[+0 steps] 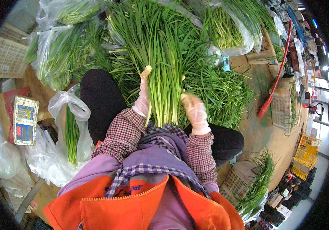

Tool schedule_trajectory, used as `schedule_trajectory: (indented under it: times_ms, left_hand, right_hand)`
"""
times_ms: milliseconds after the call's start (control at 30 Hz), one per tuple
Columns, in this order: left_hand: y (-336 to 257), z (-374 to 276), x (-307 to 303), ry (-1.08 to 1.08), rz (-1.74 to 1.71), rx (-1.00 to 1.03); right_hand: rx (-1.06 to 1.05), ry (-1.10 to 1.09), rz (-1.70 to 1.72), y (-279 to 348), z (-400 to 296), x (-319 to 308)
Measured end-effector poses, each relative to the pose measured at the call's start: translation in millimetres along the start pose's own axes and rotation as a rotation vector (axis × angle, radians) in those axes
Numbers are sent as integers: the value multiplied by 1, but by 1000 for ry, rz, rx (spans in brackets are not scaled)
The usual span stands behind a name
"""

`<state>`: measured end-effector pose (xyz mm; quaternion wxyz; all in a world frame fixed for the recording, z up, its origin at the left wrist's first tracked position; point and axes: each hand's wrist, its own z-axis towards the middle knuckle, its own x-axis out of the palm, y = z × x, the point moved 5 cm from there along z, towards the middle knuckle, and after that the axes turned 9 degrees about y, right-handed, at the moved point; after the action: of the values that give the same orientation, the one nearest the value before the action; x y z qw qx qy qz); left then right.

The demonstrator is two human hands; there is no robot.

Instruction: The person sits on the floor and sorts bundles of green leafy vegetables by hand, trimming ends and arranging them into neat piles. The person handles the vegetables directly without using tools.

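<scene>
A thick bunch of garlic chives (165, 83) lies in front of my lap, its pale cut ends towards me and its green leaves pointing away. My left hand (143, 89), in a thin pale glove, holds it with the thumb along its left side; the other fingers are mostly hidden underneath. At the bunch's right edge is my right hand (194, 110), gloved too and blurred by motion. Whether it grips the stems is unclear. A large heap of loose garlic chives (221, 95) spreads beneath and beyond both hands.
Bagged chives (58, 57) stand at far left, with another bag of chives (230, 31) at far right. Left of my knee are a digital scale (26, 120) and a plastic bag (81, 115) with chives inside. On the right are a red-handled rod (276, 74) and a crate (236, 181).
</scene>
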<state>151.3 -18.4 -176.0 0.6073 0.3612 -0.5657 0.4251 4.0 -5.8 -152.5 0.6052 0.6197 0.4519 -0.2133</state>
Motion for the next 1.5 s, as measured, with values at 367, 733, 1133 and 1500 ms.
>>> schedule_trajectory:
  times_ms: [367,733,1133,1500]
  left_hand:
    - [-6,-4,-14,-177,-8,145]
    - [-1,-14,-27,-342,3,41]
    - [1,-11,-1,-145,77,54]
    - [-6,-10,-46,-357,182,142]
  right_hand:
    - [8,-122,228,56,12,0]
    - [-547,-609,873,100,-57,-90]
    - [-33,-212,190,55,17,-69]
    - [-186,-221,345,73,57,3]
